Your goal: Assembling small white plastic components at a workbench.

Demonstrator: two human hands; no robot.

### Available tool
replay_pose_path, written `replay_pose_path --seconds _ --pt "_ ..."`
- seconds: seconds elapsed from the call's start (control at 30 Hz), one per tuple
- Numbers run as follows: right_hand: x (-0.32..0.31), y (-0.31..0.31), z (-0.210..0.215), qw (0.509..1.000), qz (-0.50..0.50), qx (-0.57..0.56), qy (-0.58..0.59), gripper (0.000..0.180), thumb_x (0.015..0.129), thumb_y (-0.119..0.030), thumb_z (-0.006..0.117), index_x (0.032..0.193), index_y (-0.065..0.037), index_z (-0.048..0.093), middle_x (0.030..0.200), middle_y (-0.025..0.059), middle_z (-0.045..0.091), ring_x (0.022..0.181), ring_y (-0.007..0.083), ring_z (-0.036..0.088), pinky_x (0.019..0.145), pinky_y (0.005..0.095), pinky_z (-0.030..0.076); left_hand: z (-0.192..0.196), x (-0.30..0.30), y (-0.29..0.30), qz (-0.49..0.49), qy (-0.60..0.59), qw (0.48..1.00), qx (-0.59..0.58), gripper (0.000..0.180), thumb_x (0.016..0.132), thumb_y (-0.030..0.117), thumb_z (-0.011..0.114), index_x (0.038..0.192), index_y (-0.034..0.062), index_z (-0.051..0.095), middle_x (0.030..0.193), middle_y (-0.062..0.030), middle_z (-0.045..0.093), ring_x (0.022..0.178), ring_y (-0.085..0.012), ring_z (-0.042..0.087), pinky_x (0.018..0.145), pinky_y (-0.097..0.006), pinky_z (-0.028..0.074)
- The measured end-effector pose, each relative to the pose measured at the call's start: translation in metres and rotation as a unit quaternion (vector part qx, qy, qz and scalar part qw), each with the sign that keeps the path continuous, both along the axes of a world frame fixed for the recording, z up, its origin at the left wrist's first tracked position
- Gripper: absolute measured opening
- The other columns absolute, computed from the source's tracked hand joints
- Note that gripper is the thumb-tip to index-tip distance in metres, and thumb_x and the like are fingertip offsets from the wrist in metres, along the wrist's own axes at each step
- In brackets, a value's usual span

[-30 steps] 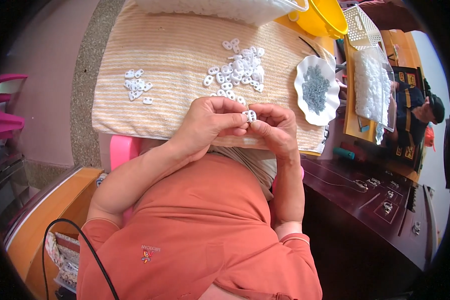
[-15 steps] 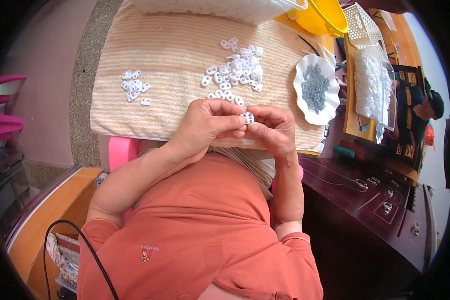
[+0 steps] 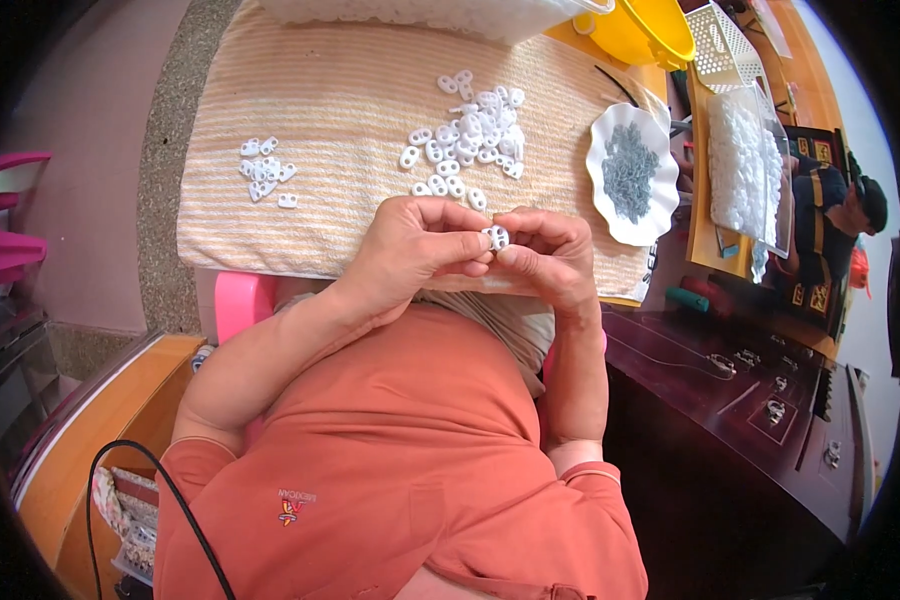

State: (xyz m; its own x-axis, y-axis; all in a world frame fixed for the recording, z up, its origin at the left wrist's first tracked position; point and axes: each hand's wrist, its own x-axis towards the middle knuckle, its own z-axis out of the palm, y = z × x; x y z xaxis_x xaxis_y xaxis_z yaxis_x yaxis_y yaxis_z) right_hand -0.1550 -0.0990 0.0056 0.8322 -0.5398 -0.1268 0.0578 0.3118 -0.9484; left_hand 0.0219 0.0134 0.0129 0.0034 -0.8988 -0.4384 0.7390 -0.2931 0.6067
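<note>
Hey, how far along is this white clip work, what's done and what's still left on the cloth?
Likely done: a small group of white pieces lies apart on the left of the striped cloth. In hand: the left hand and right hand pinch one white piece between them. Probably left: the larger pile of white pieces and the small grey parts on the white dish.

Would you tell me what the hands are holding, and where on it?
Both hands, left hand and right hand, pinch one small white plastic piece by its opposite edges with their fingertips.
</note>
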Motion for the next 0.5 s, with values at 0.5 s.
replay_pose_path --seconds 0.5 --pt "0.0001 -0.0013 0.0007 1.0 0.004 0.014 0.018 0.031 0.082 0.009 0.066 0.112 0.009 0.06 0.1 0.0162 0.068 0.091 0.0209 0.068 0.081 0.0299 0.056 -0.002 0.0015 -0.0016 -0.005 -0.001 1.0 0.012 0.015 0.083 0.002 0.068 0.097 -0.0023 0.066 0.087 -0.0079 0.067 0.073 -0.0124 0.065 0.068 -0.024 0.056"
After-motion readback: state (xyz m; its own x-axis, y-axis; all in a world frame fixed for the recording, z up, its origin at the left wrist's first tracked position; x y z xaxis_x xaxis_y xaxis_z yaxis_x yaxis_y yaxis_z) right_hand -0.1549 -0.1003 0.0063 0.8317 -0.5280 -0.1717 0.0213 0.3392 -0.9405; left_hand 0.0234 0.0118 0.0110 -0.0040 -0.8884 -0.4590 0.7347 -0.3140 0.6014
